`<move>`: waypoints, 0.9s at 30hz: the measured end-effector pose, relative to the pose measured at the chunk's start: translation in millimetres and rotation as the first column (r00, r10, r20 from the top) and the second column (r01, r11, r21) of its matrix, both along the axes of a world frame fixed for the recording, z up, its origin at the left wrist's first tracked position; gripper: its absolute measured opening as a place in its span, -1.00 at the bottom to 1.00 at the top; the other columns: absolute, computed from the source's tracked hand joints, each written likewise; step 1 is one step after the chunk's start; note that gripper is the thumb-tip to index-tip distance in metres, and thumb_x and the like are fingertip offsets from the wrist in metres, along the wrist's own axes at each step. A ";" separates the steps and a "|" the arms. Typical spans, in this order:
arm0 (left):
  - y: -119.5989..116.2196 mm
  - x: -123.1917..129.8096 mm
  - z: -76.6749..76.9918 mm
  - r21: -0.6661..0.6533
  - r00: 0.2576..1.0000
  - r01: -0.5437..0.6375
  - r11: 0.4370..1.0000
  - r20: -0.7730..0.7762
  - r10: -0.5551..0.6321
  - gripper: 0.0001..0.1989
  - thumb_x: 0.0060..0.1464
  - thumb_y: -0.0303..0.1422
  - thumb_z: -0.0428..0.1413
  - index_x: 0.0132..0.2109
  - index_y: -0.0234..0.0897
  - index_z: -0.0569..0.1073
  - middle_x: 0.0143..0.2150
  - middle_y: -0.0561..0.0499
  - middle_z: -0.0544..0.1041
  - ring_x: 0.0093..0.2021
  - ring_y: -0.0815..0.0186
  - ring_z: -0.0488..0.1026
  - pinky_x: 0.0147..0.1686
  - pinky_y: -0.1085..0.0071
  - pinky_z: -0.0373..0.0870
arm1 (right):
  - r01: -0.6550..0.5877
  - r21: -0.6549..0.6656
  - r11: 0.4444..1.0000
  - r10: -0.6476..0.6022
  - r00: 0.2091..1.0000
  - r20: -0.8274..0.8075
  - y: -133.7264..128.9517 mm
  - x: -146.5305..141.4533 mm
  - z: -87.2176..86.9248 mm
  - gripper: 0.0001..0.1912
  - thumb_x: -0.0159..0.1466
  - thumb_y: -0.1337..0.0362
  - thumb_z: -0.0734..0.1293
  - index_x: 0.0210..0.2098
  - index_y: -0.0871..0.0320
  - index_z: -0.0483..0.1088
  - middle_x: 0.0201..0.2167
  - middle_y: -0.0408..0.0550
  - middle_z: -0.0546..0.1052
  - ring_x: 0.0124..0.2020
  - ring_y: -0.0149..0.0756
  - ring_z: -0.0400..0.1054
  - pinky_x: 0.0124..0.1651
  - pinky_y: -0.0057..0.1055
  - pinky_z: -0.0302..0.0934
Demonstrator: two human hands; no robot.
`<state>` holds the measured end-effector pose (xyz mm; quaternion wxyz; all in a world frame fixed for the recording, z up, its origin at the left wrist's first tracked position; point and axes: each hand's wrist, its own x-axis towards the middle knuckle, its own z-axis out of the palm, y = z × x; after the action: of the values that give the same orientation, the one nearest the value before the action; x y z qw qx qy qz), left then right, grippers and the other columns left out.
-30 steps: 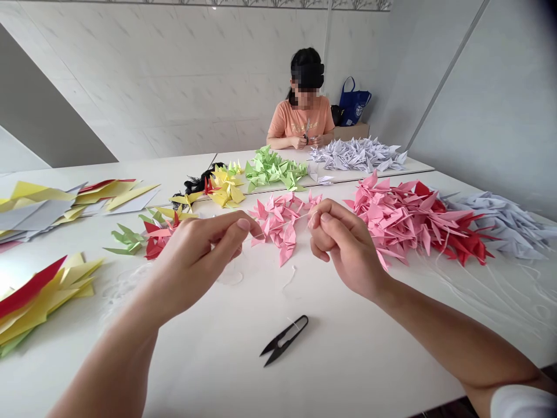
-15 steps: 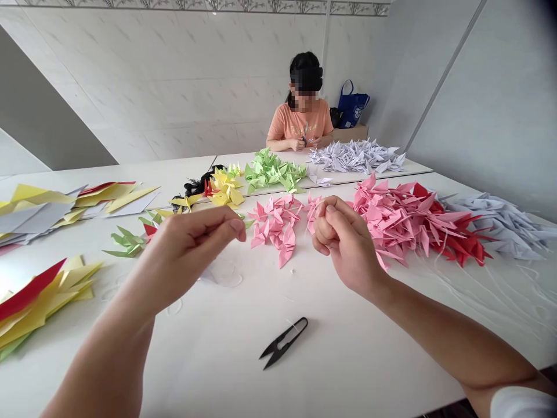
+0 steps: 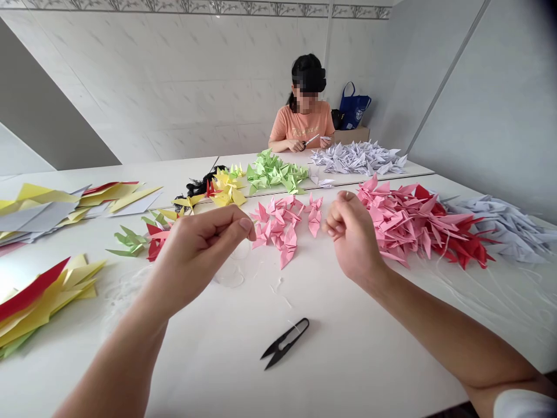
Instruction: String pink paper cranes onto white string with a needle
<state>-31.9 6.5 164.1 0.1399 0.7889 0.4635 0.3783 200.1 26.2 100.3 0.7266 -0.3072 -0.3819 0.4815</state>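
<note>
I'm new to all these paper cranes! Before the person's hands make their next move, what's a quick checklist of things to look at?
1. Left hand: cannot tell. Thumb and fingertips are pinched together, but any held thread is too thin to see.
2. Right hand: cannot tell. Its fingers are curled closed, and nothing held shows.
3. Thread snips: ok. They lie closed on the white table, in front of both hands.
4. Loose white thread: ok. It lies on the table below the left hand.
5. Pink origami cranes: ok. They lie between the hands, untouched.
6. Co-worker: ok. This person sits across the table, well apart from the hands.
</note>
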 end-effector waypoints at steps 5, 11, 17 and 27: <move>-5.7 15.3 -7.4 -0.032 0.995 0.078 0.996 -0.066 -0.080 -0.70 0.30 -0.27 0.04 -0.39 -0.23 0.52 -0.63 0.17 0.21 -0.62 0.47 0.04 -0.64 0.50 0.00 | -0.387 -0.004 0.922 0.367 0.871 0.327 -19.9 -8.1 -2.5 -0.76 0.35 0.13 0.40 -0.05 0.05 0.38 -0.57 -0.34 0.11 -0.57 -0.49 -0.02 -0.49 -0.49 -0.04; -9.8 29.7 -15.8 -0.028 0.981 0.172 0.985 -0.088 -0.173 -0.71 0.32 -0.33 0.04 -0.40 -0.26 0.46 -0.58 0.16 0.32 -0.56 0.48 0.13 -0.54 0.51 0.10 | -0.615 -0.147 0.775 0.616 0.681 0.397 -32.3 -11.8 -4.1 -0.77 0.33 0.09 0.43 -0.16 0.10 0.47 -0.54 -0.30 0.14 -0.55 -0.51 -0.05 -0.51 -0.48 -0.12; -1.9 21.6 -15.0 -0.032 0.992 0.112 0.993 -0.061 -0.114 -0.73 0.32 -0.29 0.03 -0.36 -0.25 0.45 -0.52 0.13 0.37 -0.54 0.45 0.17 -0.56 0.49 0.10 | -0.621 -0.108 0.776 0.618 0.715 0.328 -24.4 -7.1 -2.6 -0.66 0.39 0.04 0.36 -0.38 0.16 0.41 -0.55 -0.28 0.22 -0.59 -0.55 0.00 -0.50 -0.49 -0.01; -2.6 28.9 -18.1 -0.050 0.984 0.177 0.983 0.017 -0.176 -0.75 0.32 -0.33 0.04 -0.35 -0.26 0.45 -0.52 0.14 0.39 -0.53 0.45 0.21 -0.51 0.48 0.17 | -0.617 -0.139 0.774 0.622 0.702 0.346 -24.3 -8.4 -3.8 -0.76 0.32 0.08 0.44 -0.18 0.10 0.43 -0.57 -0.33 0.16 -0.58 -0.52 -0.03 -0.50 -0.52 0.02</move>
<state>-3.1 3.9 146.0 0.1962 0.8206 0.4006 0.3572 191.7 1.8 96.5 0.4344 -0.2509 -0.5904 0.6323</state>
